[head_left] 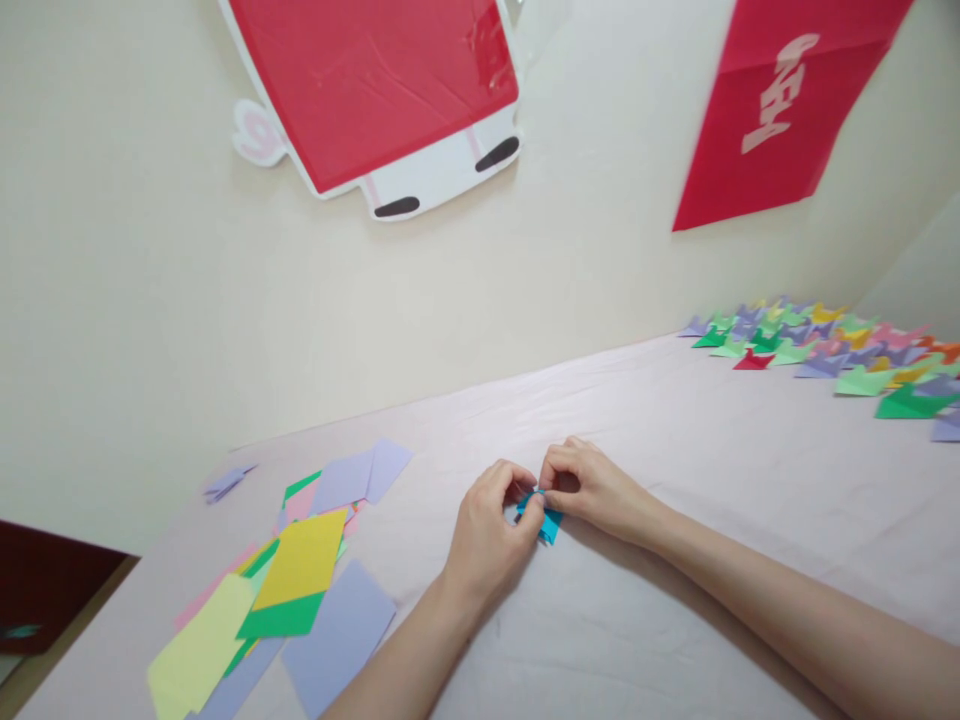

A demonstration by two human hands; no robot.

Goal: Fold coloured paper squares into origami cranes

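A small folded piece of blue paper lies on the pale cloth-covered table in the middle of the view. My left hand pinches its left side with thumb and fingers curled. My right hand pinches its right side from above, fingers bent together. Both hands touch each other over the paper, which is mostly hidden between the fingertips.
A loose spread of flat coloured paper squares lies at the left front. Several folded paper figures in many colours sit at the far right. One lilac folded piece lies near the wall. Red posters hang on the wall.
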